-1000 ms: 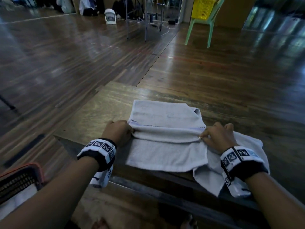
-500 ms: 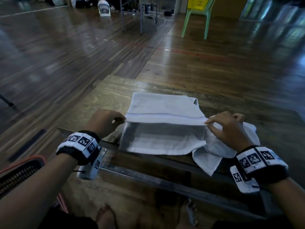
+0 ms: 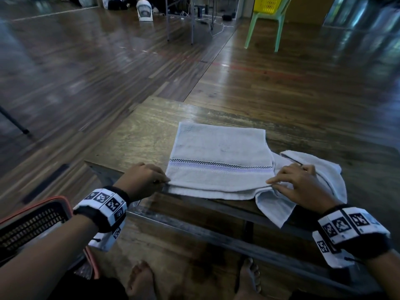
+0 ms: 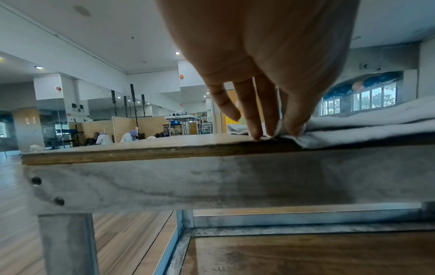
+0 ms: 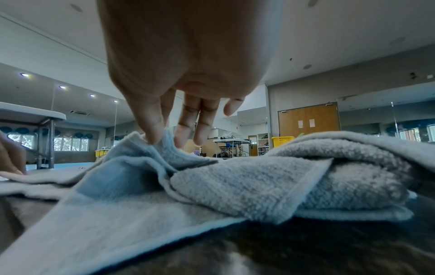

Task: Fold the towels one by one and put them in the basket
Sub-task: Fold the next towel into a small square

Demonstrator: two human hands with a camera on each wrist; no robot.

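A pale grey towel [image 3: 218, 148] with a checked and lilac stripe lies folded flat on the low wooden table [image 3: 140, 135], its near edge along the table's front. My left hand [image 3: 160, 180] pinches the towel's near left corner; in the left wrist view the thumb and fingers [image 4: 280, 133] press that corner [image 4: 376, 126] against the table edge. My right hand [image 3: 272, 182] pinches the near right corner [image 5: 169, 148]. A second, crumpled towel [image 3: 318, 167] lies under and right of it, one flap hanging over the front. The orange-rimmed black basket [image 3: 43, 204] sits on the floor at my lower left.
My bare feet [image 3: 140, 280] are under the table's metal frame. Far back stand a green chair carrying a yellow basket [image 3: 268, 18], a white appliance [image 3: 144, 10] and metal table legs [image 3: 179, 18]. Wooden floor surrounds the table.
Both hands lifted the towel's striped edge, drew it toward me and laid it down on the near edge, so the towel now lies folded flat.
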